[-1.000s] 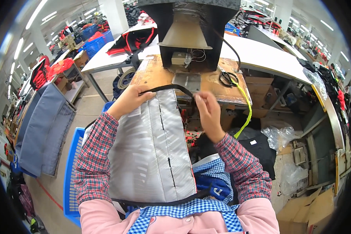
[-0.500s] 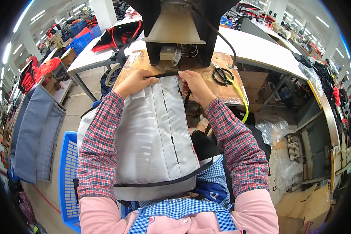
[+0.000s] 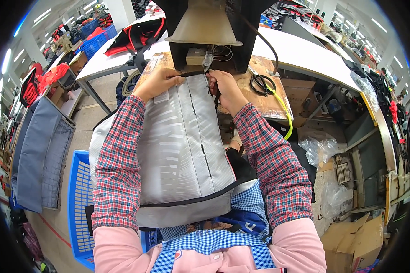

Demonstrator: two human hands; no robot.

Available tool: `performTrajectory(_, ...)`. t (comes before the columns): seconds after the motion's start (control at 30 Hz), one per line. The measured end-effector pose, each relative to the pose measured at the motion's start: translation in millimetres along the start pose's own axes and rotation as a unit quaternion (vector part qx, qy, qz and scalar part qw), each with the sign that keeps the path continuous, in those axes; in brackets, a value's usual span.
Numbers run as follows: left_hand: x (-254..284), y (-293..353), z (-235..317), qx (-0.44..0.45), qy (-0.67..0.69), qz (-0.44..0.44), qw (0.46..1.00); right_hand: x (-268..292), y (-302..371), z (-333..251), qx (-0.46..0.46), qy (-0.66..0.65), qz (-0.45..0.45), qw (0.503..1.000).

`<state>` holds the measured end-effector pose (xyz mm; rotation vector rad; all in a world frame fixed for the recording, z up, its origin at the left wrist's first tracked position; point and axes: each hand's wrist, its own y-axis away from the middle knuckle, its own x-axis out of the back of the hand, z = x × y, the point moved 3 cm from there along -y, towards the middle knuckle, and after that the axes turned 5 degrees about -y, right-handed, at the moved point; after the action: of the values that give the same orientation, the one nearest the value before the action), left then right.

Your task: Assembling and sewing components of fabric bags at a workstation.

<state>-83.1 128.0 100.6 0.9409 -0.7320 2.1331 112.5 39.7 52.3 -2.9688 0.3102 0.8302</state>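
Note:
A grey fabric panel with black edging [image 3: 168,150] hangs from my two hands down over my lap. My left hand [image 3: 161,84] pinches its far edge, thumb on top, beside a small white label [image 3: 161,97]. At the far right corner my right hand [image 3: 225,88] closes its fingers on the black edge strip. That corner sits right at the small metal fitting [image 3: 208,61] of a machine with a cone-shaped cover [image 3: 204,25]. Whether the cloth touches the fitting, I cannot tell.
Black-handled scissors [image 3: 262,84] with a yellow ribbon [image 3: 284,109] lie on the wooden board [image 3: 275,102] to the right. A blue plastic basket [image 3: 80,200] stands at my left. White tables [image 3: 300,54] flank the machine; a cardboard box [image 3: 355,241] is at lower right.
Both hands have moved away from me, bringing the panel's far edge up to the machine's fitting. My right hand has curled its fingers more tightly at the corner.

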Motion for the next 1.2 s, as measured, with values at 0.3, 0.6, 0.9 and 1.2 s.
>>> performTrajectory(0.3, 1, -5, -7, -0.009, -0.008, 0.021, 1.0, -1, -11, 7, 0.019, -0.011, 0.038, 0.999)
performTrajectory(0.6, 12, 6, -16, 0.017, -0.029, 0.047, 0.998, 7, 25, -39, 0.053, -0.016, 0.013, 0.998)
performTrajectory(0.9, 15, 36, -10, 0.027, -0.06, 0.026, 0.997, 9, 117, -2, 0.375, 0.647, -0.108, 0.655)
performTrajectory(1.2, 3, 185, 26, -0.007, -0.073, 0.112, 0.991, -108, 184, 45, 0.485, 0.532, -0.431, 0.544)
